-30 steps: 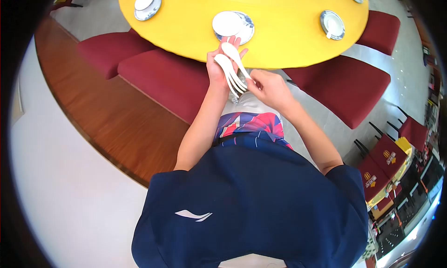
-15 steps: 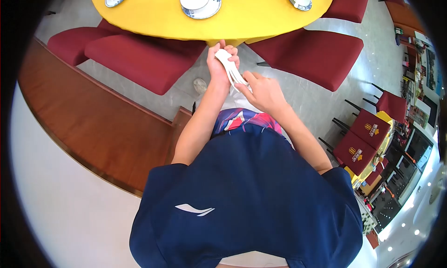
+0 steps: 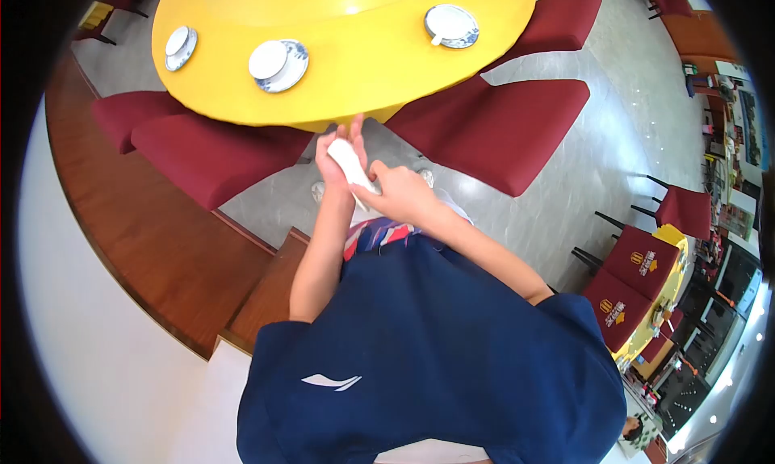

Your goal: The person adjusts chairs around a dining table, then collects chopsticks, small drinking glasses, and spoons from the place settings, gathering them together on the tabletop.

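A stack of white soup spoons [image 3: 347, 162] lies slantwise between my two hands, slightly blurred. My left hand [image 3: 328, 167] cradles the rounded bowl ends against its palm, with some fingertips reaching out past them. At the handle end, my right hand [image 3: 405, 194] pinches the spoons between thumb and fingers. Both hands are in front of my waist, just short of the yellow-covered table [image 3: 347, 101]. How many spoons are in the stack I cannot tell.
On the table stand a white bowl on a blue-patterned plate [image 3: 295, 70], a smaller setting [image 3: 181, 48] at left and a plate with a spoon [image 3: 464, 32] at right. Dark red chairs [image 3: 508, 133] line the near edge. A wooden ledge [image 3: 161, 262] runs along my left.
The view has shifted, so the table shows more fully and lower. My hands now appear further left, still on the spoons, which sit closer together than before.
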### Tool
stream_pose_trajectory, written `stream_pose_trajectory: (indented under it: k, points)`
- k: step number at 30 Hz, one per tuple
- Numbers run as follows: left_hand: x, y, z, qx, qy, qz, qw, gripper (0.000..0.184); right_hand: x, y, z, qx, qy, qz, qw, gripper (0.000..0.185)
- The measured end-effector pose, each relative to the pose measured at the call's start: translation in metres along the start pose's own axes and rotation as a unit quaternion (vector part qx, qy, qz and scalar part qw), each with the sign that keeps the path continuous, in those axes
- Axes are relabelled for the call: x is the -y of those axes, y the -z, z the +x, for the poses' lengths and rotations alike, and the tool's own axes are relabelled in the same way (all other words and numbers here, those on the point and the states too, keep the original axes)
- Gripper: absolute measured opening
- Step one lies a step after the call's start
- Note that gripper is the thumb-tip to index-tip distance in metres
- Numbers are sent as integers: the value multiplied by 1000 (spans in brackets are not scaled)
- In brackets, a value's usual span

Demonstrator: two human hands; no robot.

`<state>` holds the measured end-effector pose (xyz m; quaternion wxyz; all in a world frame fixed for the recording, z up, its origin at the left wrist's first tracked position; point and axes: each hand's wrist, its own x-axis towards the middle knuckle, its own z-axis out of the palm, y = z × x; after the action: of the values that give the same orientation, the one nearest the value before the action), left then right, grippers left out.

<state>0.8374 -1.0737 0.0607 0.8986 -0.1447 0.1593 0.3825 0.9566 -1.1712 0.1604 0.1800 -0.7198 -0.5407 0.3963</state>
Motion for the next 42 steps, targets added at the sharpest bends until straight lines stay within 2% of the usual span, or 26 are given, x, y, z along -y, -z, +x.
stream_pose_trajectory:
  k: [1,2,4,5,6,8,9,10,13,15,16,17,19,20,21,23,24,26,27,29,31,33,37,38,39,42]
  points:
    - [10,18,3,36,-7,16,999,20,-21,14,5,-6,-1,26,1000,50]
    - [24,27,2,5,-19,-12,1000,20,-54,24,18,-39,-10,98,994,49]
    - [48,43,-2,-29,-46,-27,998,24,-101,57,65,-35,-130,332,934,43]
    - [64,33,-8,-96,-69,-39,992,20,-135,66,96,-20,-177,470,864,40]
    - [80,24,-16,-163,-93,-53,981,17,-170,73,130,-10,-215,599,771,41]
    - [94,28,-28,-69,-84,92,990,18,-223,76,199,-41,-245,706,664,46]
    - [98,34,-32,-75,-100,110,986,20,-237,81,228,-50,-256,744,615,48]
    - [104,28,-32,-176,-127,65,974,24,-249,83,249,-43,-254,738,624,49]
    - [108,24,-28,-219,-173,-79,957,8,-247,105,284,-35,-266,716,645,46]
    - [100,33,-24,-132,-130,-12,983,13,-242,101,294,-36,-259,720,642,39]
    - [95,36,-22,-135,-132,-12,982,13,-239,99,298,-92,-265,692,665,32]
    - [94,36,-8,-163,-131,-17,978,18,-236,107,305,-89,-261,689,671,32]
    - [93,36,11,-196,-129,-28,972,23,-242,108,297,-91,-218,633,738,30]
    - [93,34,23,-199,-131,-41,970,25,-225,118,284,-136,-209,576,778,27]
    - [94,32,37,-200,-131,-53,970,28,-215,127,274,-135,-213,574,779,27]
    - [105,19,62,-182,-164,-13,970,30,-210,140,243,-170,-115,470,859,28]
    - [108,17,72,-121,-138,-43,982,33,-212,140,228,-215,-76,410,883,31]
    - [130,1,98,-152,-181,7,972,34,-216,146,183,-266,-23,258,929,35]
    - [142,-9,110,-140,-186,-1,973,34,-206,155,149,-243,-7,239,940,32]
    - [171,-28,126,-115,-157,-4,981,36,-187,184,83,-182,69,109,975,28]
    - [205,-45,139,-101,-148,41,983,40,-194,201,35,-151,122,67,979,23]
    - [239,-41,154,-71,-128,63,987,48,-214,214,3,-142,91,66,983,22]
    - [328,-29,182,-73,-101,69,990,45,-289,261,-32,-137,114,75,981,21]
    - [352,-28,188,-53,-105,53,992,43,-308,275,-40,-124,164,45,978,21]
    - [366,-31,190,-87,-120,65,987,46,-316,286,-41,-117,217,18,969,21]
    - [434,-43,204,-61,-121,84,987,54,-361,333,-72,-80,246,-25,966,21]
